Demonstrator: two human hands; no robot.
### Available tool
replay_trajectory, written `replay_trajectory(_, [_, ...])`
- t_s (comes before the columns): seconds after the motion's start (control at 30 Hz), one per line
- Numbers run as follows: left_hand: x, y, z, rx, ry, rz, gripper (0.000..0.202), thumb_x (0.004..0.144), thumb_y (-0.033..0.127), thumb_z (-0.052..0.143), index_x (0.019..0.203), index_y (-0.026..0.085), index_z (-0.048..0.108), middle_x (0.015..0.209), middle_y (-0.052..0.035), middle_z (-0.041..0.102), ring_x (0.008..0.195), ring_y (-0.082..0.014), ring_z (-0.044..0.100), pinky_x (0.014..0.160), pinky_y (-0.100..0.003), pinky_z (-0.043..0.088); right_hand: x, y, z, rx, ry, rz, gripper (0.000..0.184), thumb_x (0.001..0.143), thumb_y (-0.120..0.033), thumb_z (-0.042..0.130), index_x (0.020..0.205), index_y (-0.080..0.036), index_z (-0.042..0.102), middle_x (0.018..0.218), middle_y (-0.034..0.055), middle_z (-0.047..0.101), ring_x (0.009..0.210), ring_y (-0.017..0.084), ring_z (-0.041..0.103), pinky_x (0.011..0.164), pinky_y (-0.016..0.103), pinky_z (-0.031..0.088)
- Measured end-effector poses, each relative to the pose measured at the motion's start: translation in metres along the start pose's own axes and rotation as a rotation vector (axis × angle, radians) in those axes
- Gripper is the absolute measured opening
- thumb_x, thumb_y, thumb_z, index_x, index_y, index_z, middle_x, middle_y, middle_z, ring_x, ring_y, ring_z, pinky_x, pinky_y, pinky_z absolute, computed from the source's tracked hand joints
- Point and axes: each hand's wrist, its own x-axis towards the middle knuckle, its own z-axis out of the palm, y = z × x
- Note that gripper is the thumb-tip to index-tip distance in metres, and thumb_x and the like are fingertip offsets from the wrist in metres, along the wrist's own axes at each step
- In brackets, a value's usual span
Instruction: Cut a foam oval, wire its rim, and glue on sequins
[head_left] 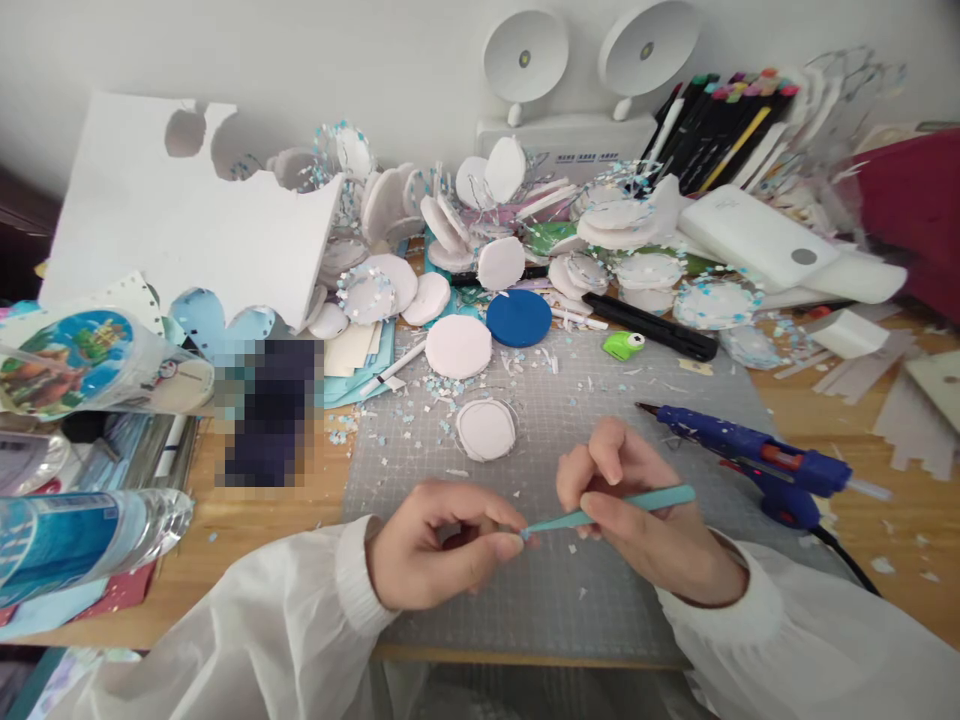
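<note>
My right hand (637,510) pinches teal tweezers (607,510) whose tip points left to the fingertips of my left hand (442,545). The left hand's fingers are pinched together on something too small to make out. Both hands hover over the near part of a grey cutting mat (540,420). A white foam disc (486,428) lies on the mat just beyond the hands. Another white disc (458,346) and a blue disc (518,317) lie farther back.
A blue glue gun (757,455) rests right of the hands, its cord trailing off. A pile of white foam discs (480,220), a cut foam sheet (187,200), markers (720,120), a green punch (624,345), a black knife (649,325) and a plastic bottle (75,540) surround the mat.
</note>
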Motion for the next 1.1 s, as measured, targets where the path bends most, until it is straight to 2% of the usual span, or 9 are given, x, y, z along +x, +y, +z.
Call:
replay_trajectory(0.23, [-0.0002,0.0007,-0.0011,0.101,0.092,0.053,0.026,0.087,0.029,0.057,0.079,0.008,0.070,0.045,0.0029,0.045,0.037,-0.0046,0.034,0.039,-0.018,0.028,-0.0034,0.0059,-0.0003,-0.044,0.003,-0.043,0.020,0.093,-0.024,0.054,0.084,-0.025,0.036,0.076,-0.0045,0.056,0.061,0.009,0.048,0.053,0.021,0.034])
replay_trajectory(0.5, [0.0001,0.0024,-0.0018,0.057,0.077,0.082,0.022,0.086,0.022,0.057,0.075,0.006,0.068,0.046,0.0037,0.042,0.037,-0.0034,0.031,0.037,-0.017,0.023,-0.0041,0.0001,0.0045,-0.118,-0.036,-0.070,0.017,0.093,-0.025,0.052,0.087,-0.025,0.037,0.077,-0.0042,0.054,0.063,0.010,0.044,0.057,0.023,0.035])
replay_trajectory(0.77, [-0.0008,0.0016,-0.0029,0.111,0.065,0.096,0.022,0.085,0.021,0.058,0.075,0.005,0.070,0.049,-0.0005,0.049,0.039,-0.0037,0.032,0.036,-0.017,0.023,-0.0041,-0.0019,0.0052,-0.137,-0.039,-0.078,0.017,0.094,-0.025,0.051,0.086,-0.025,0.036,0.075,-0.0044,0.053,0.061,0.010,0.044,0.056,0.023,0.034])
replay_trajectory(0.93, [-0.0006,0.0022,-0.0027,0.115,0.049,0.108,0.025,0.085,0.024,0.059,0.076,0.006,0.072,0.043,0.0019,0.043,0.036,-0.0044,0.030,0.036,-0.018,0.023,-0.0048,-0.0019,0.0047,-0.111,-0.044,-0.058,0.017,0.094,-0.025,0.051,0.086,-0.026,0.036,0.076,-0.0045,0.054,0.061,0.009,0.044,0.056,0.023,0.034])
replay_trajectory(1.1, [-0.0001,0.0035,-0.0038,0.177,0.050,0.132,0.027,0.086,0.025,0.058,0.074,0.006,0.072,0.045,-0.0019,0.050,0.038,-0.0055,0.033,0.037,-0.019,0.026,-0.0051,-0.0022,0.0040,-0.108,-0.054,-0.043,0.018,0.094,-0.026,0.052,0.086,-0.026,0.035,0.076,-0.0040,0.053,0.062,0.010,0.044,0.056,0.024,0.034])
